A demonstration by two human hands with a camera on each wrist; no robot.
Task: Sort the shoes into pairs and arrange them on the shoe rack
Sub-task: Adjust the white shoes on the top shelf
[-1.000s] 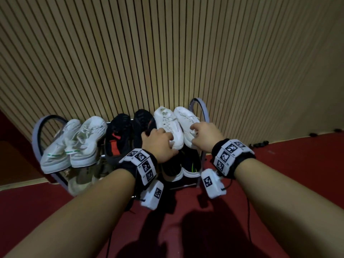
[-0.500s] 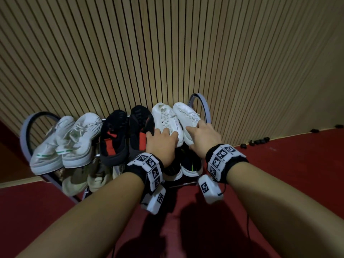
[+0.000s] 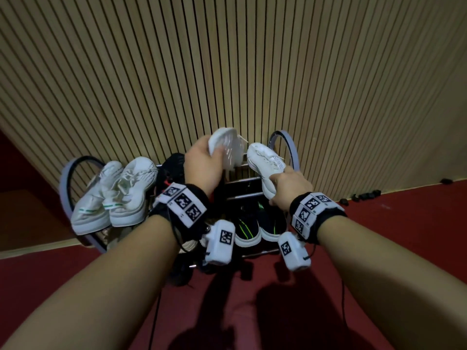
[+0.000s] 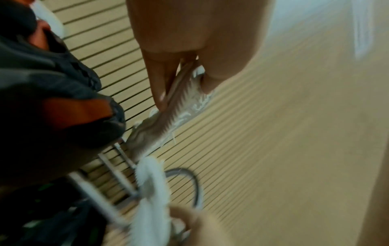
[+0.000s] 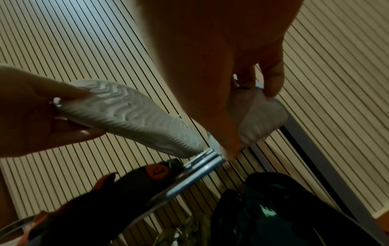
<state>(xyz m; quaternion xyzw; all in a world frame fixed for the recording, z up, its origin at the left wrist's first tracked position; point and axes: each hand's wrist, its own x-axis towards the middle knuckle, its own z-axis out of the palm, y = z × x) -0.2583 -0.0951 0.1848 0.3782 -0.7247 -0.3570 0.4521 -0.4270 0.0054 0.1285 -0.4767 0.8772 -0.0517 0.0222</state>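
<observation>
Gripping one white sneaker [image 3: 226, 150] each [image 3: 265, 164], both hands [image 3: 202, 168] [image 3: 290, 188] above shoe rack [image 3: 285, 147] holding three pairs.

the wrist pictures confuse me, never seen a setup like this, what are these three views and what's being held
No machine here: a person sorts shoes with bare hands, wearing cameras. The wide picture comes from a head camera looking down at both arms. The white boxes with black-and-white squares strapped at the wrists are the other two cameras, each looking along its hand.

The left hand grips one white sneaker tipped up so its ridged sole shows; the right-wrist view shows that same sole. The right hand holds the other white sneaker by its heel end.

Below them stands a shoe rack against a slatted wall. On top sit a white pair with green stripes and black shoes; lower down, a black pair with green lines.
</observation>
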